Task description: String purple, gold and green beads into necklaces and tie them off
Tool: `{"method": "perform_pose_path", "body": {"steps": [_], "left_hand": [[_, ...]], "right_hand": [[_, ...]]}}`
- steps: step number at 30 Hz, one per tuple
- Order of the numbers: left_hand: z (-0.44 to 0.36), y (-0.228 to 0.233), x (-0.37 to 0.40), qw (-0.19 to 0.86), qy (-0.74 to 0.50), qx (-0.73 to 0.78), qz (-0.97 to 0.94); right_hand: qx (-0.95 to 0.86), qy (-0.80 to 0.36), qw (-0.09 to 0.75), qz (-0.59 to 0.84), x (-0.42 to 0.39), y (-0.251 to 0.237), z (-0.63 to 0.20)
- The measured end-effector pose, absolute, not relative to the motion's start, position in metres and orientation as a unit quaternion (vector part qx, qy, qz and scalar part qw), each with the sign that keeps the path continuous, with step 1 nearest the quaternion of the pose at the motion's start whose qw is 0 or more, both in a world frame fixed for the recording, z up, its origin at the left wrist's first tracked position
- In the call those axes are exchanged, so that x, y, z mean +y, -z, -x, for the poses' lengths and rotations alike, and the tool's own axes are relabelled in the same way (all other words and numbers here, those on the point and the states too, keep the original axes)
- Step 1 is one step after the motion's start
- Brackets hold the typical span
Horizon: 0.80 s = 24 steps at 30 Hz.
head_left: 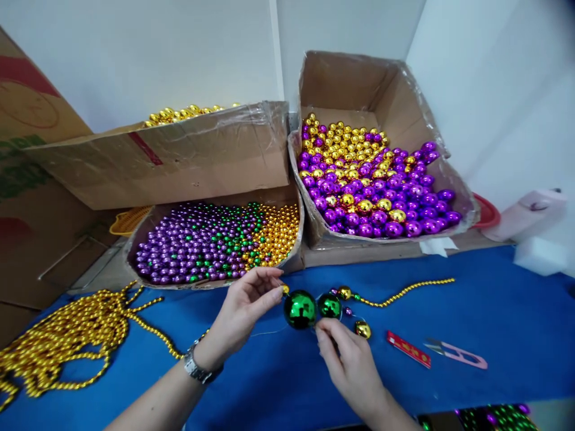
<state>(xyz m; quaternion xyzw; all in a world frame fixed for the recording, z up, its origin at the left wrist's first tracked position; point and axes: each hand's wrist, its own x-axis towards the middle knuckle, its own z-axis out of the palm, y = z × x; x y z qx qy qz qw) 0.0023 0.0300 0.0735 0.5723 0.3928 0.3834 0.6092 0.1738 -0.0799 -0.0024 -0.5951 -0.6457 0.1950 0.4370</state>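
Note:
My left hand [249,305], with a watch [197,362] on its wrist, pinches a small gold bead [286,290] between thumb and fingertips. Touching that bead is a large shiny green ball [300,309], and a smaller green ball [329,305] sits to its right. My right hand [348,359] is closed in a pinch just below the two balls; what its fingertips grip is hidden. Thin clear thread runs around the balls. Beyond them lie small purple beads [347,311], gold balls [362,328] and a gold bead strand [408,294].
Cardboard boxes hold purple, green and gold beads [215,239] and larger purple and gold balls [372,185]. Gold bead strands [67,335] are heaped at left on the blue table [269,389]. At right lie a red packet [408,349] and pink-handled thread snips [458,353].

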Motion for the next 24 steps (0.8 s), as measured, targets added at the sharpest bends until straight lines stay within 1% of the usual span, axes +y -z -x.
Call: {"method": "perform_pose_path", "body": {"steps": [2,4,8,11,17,20,24], "left_hand": [[-0.004,-0.068,0.028,0.629,-0.381,0.397,-0.548],[-0.004,-0.063,0.026,0.626,-0.371,0.411,-0.549],[-0.003,-0.059,0.024,0.57,-0.316,0.434,-0.622],[-0.002,-0.064,0.023,0.521,-0.32,0.433,-0.662],[-0.009,-0.09,0.022,0.42,-0.364,0.4,-0.729],[-0.015,-0.096,0.022,0.405,-0.369,0.385,-0.743],[-0.018,-0.092,0.023,0.414,-0.373,0.386,-0.735]], "right_hand": [[-0.642,-0.205,0.426,0.603,-0.08,0.008,-0.173],[-0.642,-0.212,0.416,0.608,-0.081,0.014,-0.173],[-0.648,-0.216,0.394,0.615,-0.084,0.029,-0.172],[-0.661,-0.212,0.373,0.615,-0.085,0.033,-0.177],[-0.657,-0.176,0.375,0.63,-0.074,0.013,-0.204],[-0.653,-0.157,0.386,0.632,-0.066,0.003,-0.217],[-0.642,-0.142,0.397,0.64,-0.063,0.001,-0.226]]}}
